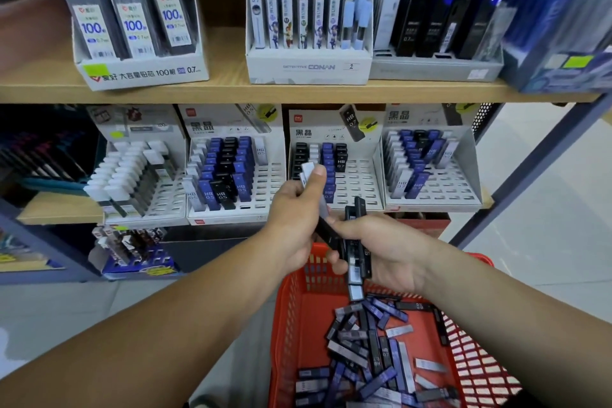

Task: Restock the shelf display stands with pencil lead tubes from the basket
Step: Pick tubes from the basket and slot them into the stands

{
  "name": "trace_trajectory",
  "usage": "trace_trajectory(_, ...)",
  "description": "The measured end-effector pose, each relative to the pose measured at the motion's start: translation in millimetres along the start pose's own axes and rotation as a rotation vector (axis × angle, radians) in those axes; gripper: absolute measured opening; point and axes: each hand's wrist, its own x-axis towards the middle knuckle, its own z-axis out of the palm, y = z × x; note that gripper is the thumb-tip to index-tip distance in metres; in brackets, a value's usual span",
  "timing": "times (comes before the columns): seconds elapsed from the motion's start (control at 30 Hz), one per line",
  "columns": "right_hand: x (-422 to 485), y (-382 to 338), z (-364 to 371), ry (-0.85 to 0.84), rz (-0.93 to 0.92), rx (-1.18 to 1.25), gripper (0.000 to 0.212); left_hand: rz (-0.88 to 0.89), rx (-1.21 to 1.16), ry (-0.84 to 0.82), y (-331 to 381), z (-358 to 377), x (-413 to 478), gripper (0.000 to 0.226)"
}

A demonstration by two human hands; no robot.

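Two bare hands and forearms make up all that shows of the person. The left hand [294,209] and right hand [390,252] are uncovered, as is each forearm along its whole visible length. The fingers [335,263] are plain, with creased knuckles, and the left thumb [316,180] ends in a short, rounded nail. The wide lens swells both forearms broad toward the bottom corners. A grey-green sliver of cloth [208,403] at the bottom edge may be clothing, though too little shows to tell
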Motion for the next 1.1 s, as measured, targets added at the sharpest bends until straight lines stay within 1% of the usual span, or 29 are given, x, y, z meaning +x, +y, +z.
trace_trajectory(0.07,-2,-4,-7,0.014,0.046,-0.02,0.022,0.007,-0.066,-0.008,7,-1,4,0.046)
trace_trajectory(0.13,-6,-10,-18,0.041,0.066,0.007,0.033,-0.007,-0.122,-0.048,16,-5,10,0.051)
trace_trajectory(0.17,-8,-12,-21,0.057,0.066,0.023,0.036,-0.016,-0.108,-0.059,18,-7,10,0.053)
trace_trajectory(0.2,-10,-14,-22,0.072,0.054,0.038,0.035,-0.024,-0.083,-0.07,18,-8,9,0.049)
trace_trajectory(0.3,-11,-19,-24,0.094,-0.004,0.11,0.025,-0.052,0.044,-0.131,14,-9,2,0.029)
trace_trajectory(0.37,-13,-23,-28,0.097,-0.039,0.186,0.016,-0.066,0.085,-0.165,13,-10,-2,0.024)
trace_trajectory(0.43,-18,-27,-28,0.099,-0.083,0.261,0.014,-0.086,0.101,-0.201,16,-10,-11,0.018)
trace_trajectory(0.5,-24,-30,-26,0.089,-0.157,0.336,0.012,-0.067,0.144,-0.226,18,-10,-20,0.013)
trace_trajectory(0.6,-32,-33,-26,0.067,-0.264,0.39,0.016,-0.014,0.229,-0.207,17,-6,-36,0.018)
trace_trajectory(0.63,-33,-34,-26,0.063,-0.29,0.396,0.019,-0.008,0.221,-0.19,17,-4,-43,0.018)
trace_trajectory(0.73,-39,-38,-24,0.067,-0.34,0.393,0.023,0.011,0.195,-0.197,13,6,-58,0.029)
trace_trajectory(0.83,-38,-37,-22,0.047,-0.346,0.395,0.019,0.017,0.15,-0.298,12,16,-67,0.023)
trace_trajectory(0.9,-34,-33,-23,0.037,-0.325,0.365,0.025,0.009,0.153,-0.346,12,19,-66,0.019)
trace_trajectory(0.97,-30,-31,-29,0.106,-0.319,0.314,0.035,-0.012,0.123,-0.344,15,19,-64,0.016)
trace_trajectory(1.03,-27,-31,-38,0.23,-0.32,0.257,0.037,-0.045,0.095,-0.324,20,15,-59,0.014)
trace_trajectory(1.1,-25,-31,-48,0.336,-0.289,0.166,0.047,-0.052,0.131,-0.309,22,5,-50,0.015)
